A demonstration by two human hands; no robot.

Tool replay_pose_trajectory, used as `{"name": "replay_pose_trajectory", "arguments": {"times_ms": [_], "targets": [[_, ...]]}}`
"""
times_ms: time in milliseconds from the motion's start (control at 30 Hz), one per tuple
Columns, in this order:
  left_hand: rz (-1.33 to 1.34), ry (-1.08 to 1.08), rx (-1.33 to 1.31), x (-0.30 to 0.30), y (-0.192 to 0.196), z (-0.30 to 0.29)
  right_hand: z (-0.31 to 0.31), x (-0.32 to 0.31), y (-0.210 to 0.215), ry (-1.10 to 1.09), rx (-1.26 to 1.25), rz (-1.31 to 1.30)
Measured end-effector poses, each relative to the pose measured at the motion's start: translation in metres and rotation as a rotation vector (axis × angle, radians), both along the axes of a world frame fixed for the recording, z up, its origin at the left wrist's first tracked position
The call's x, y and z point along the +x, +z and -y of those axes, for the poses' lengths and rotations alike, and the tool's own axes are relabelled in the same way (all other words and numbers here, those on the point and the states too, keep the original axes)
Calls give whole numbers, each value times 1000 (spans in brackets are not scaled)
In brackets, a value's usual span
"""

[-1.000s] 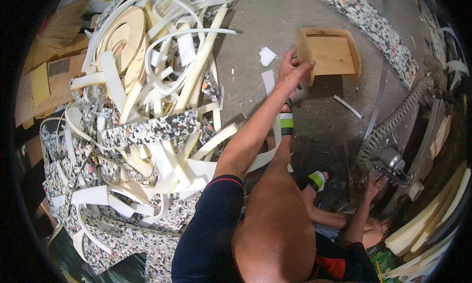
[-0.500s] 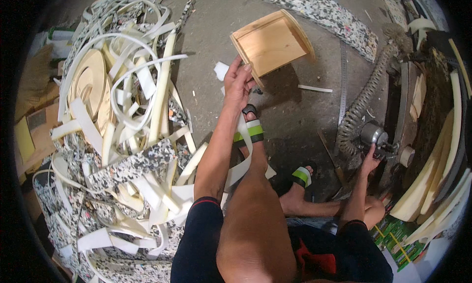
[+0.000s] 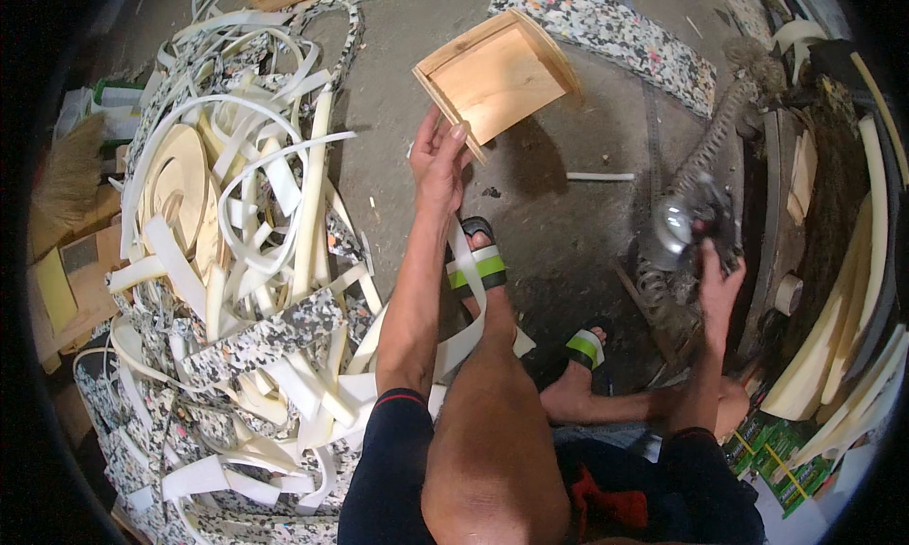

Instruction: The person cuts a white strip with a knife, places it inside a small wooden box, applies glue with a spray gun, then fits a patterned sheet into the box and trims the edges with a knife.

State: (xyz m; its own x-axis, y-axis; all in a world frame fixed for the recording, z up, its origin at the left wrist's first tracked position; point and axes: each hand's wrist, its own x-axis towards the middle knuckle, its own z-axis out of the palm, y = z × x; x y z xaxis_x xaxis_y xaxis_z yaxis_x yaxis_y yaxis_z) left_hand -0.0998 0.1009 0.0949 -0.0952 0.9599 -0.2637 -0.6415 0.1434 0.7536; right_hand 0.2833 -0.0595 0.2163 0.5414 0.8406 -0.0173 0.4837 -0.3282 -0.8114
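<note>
While we look down from the head camera, we see the left hand [image 3: 438,161] stretched forward, its fingers closed on the lower corner of a shallow wooden box [image 3: 496,76]. The box is tilted, with its open side turned toward us, and it seems lifted above the grey concrete floor [image 3: 559,223], because a dark shadow lies under it. The right hand [image 3: 718,282] is far to the right, well apart from the box. Its fingers reach up and touch a round shiny metal part [image 3: 674,225] at the end of a ribbed flexible hose [image 3: 715,138]; how tightly they grip it we cannot tell. On the left lies a big heap of white and cream foam strips [image 3: 246,261], mixed with speckled foam pieces. A long speckled foam slab [image 3: 606,29] lies on the floor behind the box. Between the arms we see a bare knee and two feet in black sandals with green and white bands [image 3: 483,266]. One white strip passes over the nearer foot.
</note>
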Motion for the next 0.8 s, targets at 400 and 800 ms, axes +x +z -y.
{"name": "replay_pose_trajectory", "arguments": {"times_ms": [400, 800], "targets": [[-84, 9, 26, 1, 8, -5, -132, -181, 14, 582, -67, -306], [-16, -1, 4, -3, 6, -3, -144, -195, 20, 571, -53, -301]]}}
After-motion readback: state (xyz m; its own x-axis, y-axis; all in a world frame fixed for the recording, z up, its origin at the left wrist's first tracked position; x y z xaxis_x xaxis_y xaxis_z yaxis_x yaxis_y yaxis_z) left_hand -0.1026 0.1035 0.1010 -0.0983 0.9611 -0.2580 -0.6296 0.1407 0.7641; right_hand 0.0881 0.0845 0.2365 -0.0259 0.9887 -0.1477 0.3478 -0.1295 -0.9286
